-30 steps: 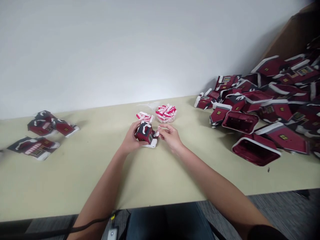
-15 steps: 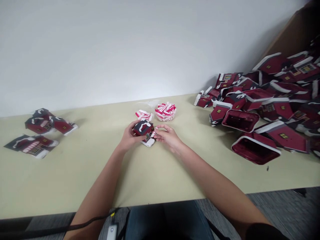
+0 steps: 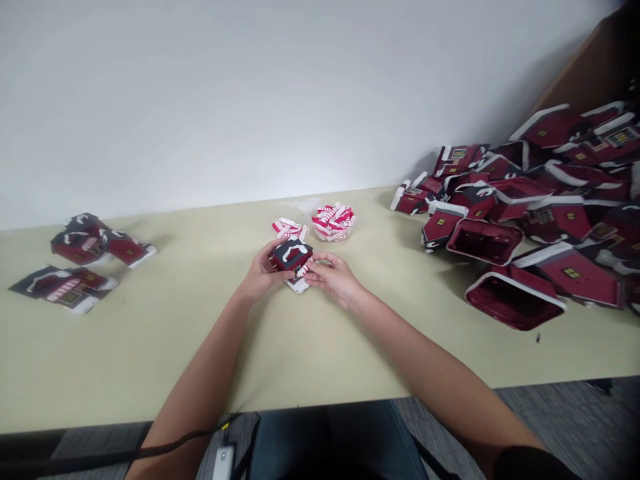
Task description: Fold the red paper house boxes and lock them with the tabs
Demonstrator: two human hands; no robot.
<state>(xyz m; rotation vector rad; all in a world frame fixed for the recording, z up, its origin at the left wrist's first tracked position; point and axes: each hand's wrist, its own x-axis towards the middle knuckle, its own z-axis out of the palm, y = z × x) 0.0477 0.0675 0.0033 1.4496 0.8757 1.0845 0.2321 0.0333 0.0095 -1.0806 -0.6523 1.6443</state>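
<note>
- Clasping the red toy house [image 3: 289, 259] in my left fingers [image 3: 269, 251], curled round its left side;
- pinching a small striped piece [image 3: 303, 270] at its front in my right fingers [image 3: 327, 257];
- bowl [image 3: 334, 237] of pink-and-white strips [image 3: 333, 219] just beyond those;
- more houses [image 3: 563, 220] heaped well to their right.

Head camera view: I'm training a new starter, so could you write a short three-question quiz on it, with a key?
1. True or false: the right hand holds a striped piece at the small house.

2. In the picture, the largest pile of houses lies at the: a) left b) right c) centre.

3. Fill in: more red-and-white pieces fill the round ____ beyond that house.

Key: 1 true; 2 b; 3 bowl.
</note>
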